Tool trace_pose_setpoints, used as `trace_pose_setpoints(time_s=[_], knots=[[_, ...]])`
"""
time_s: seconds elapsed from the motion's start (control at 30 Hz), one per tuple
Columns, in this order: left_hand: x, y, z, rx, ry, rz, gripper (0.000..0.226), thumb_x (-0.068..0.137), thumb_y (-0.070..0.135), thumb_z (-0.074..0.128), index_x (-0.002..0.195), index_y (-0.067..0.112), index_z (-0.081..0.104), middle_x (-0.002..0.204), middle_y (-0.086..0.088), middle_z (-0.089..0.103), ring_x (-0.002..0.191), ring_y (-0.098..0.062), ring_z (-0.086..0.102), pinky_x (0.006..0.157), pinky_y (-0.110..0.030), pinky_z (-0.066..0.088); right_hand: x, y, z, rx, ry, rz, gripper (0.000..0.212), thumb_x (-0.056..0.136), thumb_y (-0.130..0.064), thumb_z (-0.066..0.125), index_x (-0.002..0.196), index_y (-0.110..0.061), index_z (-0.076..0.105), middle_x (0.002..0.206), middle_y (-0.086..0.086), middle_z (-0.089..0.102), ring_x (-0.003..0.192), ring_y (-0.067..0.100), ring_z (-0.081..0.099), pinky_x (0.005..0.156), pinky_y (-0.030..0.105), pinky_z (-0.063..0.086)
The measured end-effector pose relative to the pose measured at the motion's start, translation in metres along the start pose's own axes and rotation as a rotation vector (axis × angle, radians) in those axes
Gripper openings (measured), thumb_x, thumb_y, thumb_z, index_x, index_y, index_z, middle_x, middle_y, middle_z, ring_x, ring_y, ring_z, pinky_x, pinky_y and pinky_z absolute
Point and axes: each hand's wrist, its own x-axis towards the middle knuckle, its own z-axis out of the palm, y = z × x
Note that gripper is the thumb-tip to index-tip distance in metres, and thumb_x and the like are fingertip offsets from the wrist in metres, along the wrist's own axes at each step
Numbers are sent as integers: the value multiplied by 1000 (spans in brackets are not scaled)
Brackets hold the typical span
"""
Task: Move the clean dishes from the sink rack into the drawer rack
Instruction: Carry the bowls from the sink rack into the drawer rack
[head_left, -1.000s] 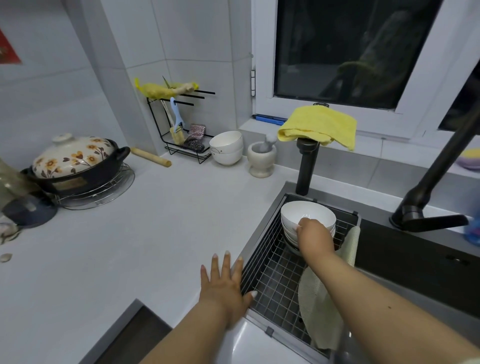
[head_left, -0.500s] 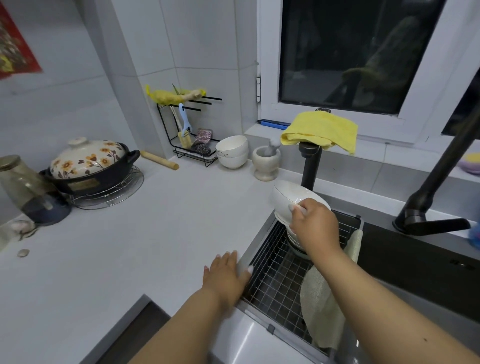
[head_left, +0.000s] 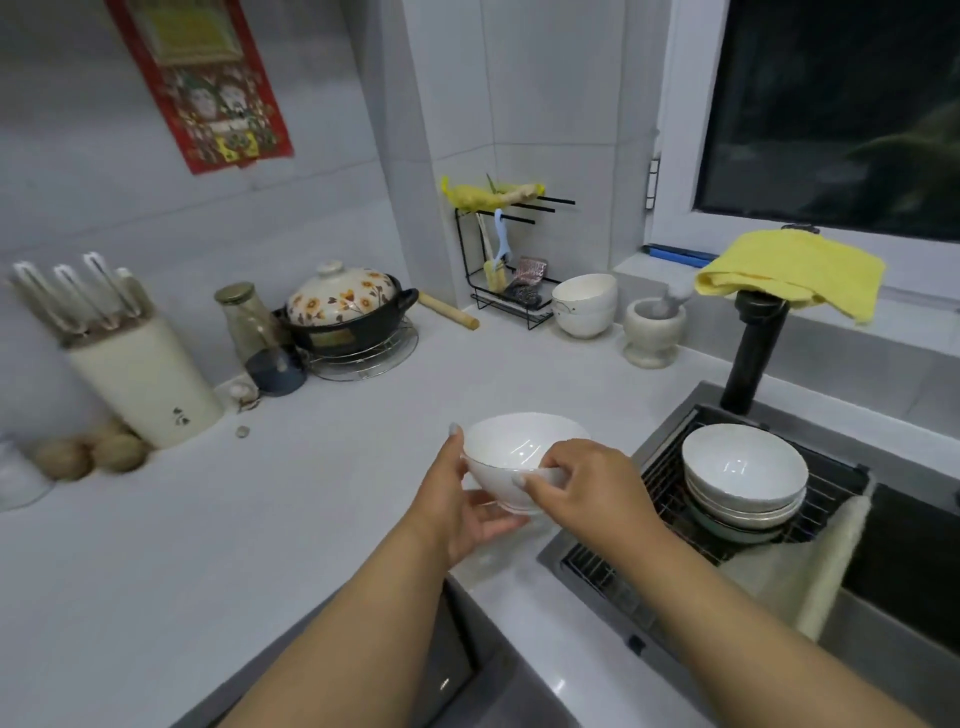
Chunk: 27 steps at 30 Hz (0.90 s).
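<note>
White porcelain: one bowl (head_left: 524, 457) is between my two hands, upright, mouth up, over the counter (head_left: 260, 519) just left of the sink.
Left hand (head_left: 457, 514): cups the bowl from below and from its left side, thumb up against the rim, fingers curled under the foot.
Right hand (head_left: 587, 488): pinches the near right rim, thumb and fingertips closed on the edge.
Grip state: both hands hold the same bowl; neither is spread free.
Sink rack (head_left: 670, 483): lies to my right, with a stack of bowls (head_left: 743, 478) on it, waiting.
Drawer: a dark opening (head_left: 447, 670) shows below the counter edge, low between my forearms; I cannot see a rack inside it.
Key relation: the drawer lies straight down and toward me from the bowl, closer to my left arm.
Step in hand, as I judge it: passing the bowl to the left hand, so the right can go back for the stack.
Risk: glazed rim, thin pinch; the left palm should take the weight before the right lets go.
</note>
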Motion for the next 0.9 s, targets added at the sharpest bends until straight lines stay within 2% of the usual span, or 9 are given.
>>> trace_pose_setpoints(time_s=[0.17, 0.23, 0.3, 0.4, 0.47, 0.57, 0.73, 0.8, 0.9], knots=[[-37, 2, -42, -174, 159, 42, 41, 90, 28, 54, 125, 7, 51, 108, -22, 62, 96, -38, 65, 74, -50, 57, -5, -39, 28, 122, -210, -124, 27, 83, -46, 66, 81, -19, 69, 78, -12, 60, 68, 6, 53, 64, 21, 43], [-53, 1, -62, -196, 225, 78, 41, 90, 25, 50, 128, 9, 49, 111, -21, 60, 98, -39, 63, 70, -49, 57, -9, -55, 38, 244, -215, -95, 26, 86, -47, 62, 89, -23, 70, 88, -17, 62, 66, 2, 56, 64, 17, 45], [-71, 0, -83, -217, 275, 115, 41, 91, 24, 48, 131, 13, 45, 116, -20, 58, 102, -41, 61, 68, -50, 58, -12, -71, 48, 288, -133, -60, 24, 89, -46, 57, 99, -26, 67, 99, -17, 60, 76, 1, 57, 68, 12, 41], [-103, -2, -115, -258, 331, 154, 39, 93, 26, 48, 130, 17, 44, 117, -18, 58, 103, -41, 60, 68, -51, 58, -18, -96, 68, 407, -104, 91, 25, 89, -46, 56, 106, -28, 59, 106, -10, 56, 91, 8, 57, 78, 26, 50], [-126, -5, -137, -281, 356, 176, 35, 94, 28, 47, 128, 18, 45, 116, -17, 58, 103, -40, 60, 73, -52, 57, -26, -113, 86, 508, -216, 237, 31, 86, -51, 58, 105, -27, 56, 108, -3, 57, 90, 14, 61, 77, 36, 55], [-164, -12, -170, -295, 378, 215, 36, 95, 31, 46, 128, 17, 46, 115, -17, 60, 103, -39, 60, 77, -53, 56, -46, -145, 109, 718, -484, 395, 39, 84, -56, 57, 104, -22, 57, 108, 5, 63, 85, 19, 67, 60, 31, 50], [-232, -32, -228, -337, 440, 290, 37, 96, 36, 45, 127, 16, 50, 118, -18, 62, 104, -40, 62, 72, -52, 57, -96, -209, 132, 1014, -858, 528, 39, 91, -52, 50, 113, -20, 59, 103, 15, 65, 92, 28, 67, 72, 37, 55], [-260, -42, -251, -340, 479, 326, 37, 97, 39, 42, 123, 15, 53, 116, -18, 64, 103, -39, 64, 72, -50, 58, -114, -232, 144, 1047, -959, 533, 42, 91, -52, 49, 116, -19, 58, 107, 19, 65, 93, 32, 68, 69, 36, 55], [-303, -57, -282, -334, 554, 370, 36, 98, 42, 40, 116, 16, 56, 111, -17, 67, 99, -37, 66, 66, -46, 58, -143, -266, 165, 1050, -1105, 560, 48, 89, -52, 50, 120, -15, 55, 113, 24, 64, 96, 39, 68, 77, 42, 56]])
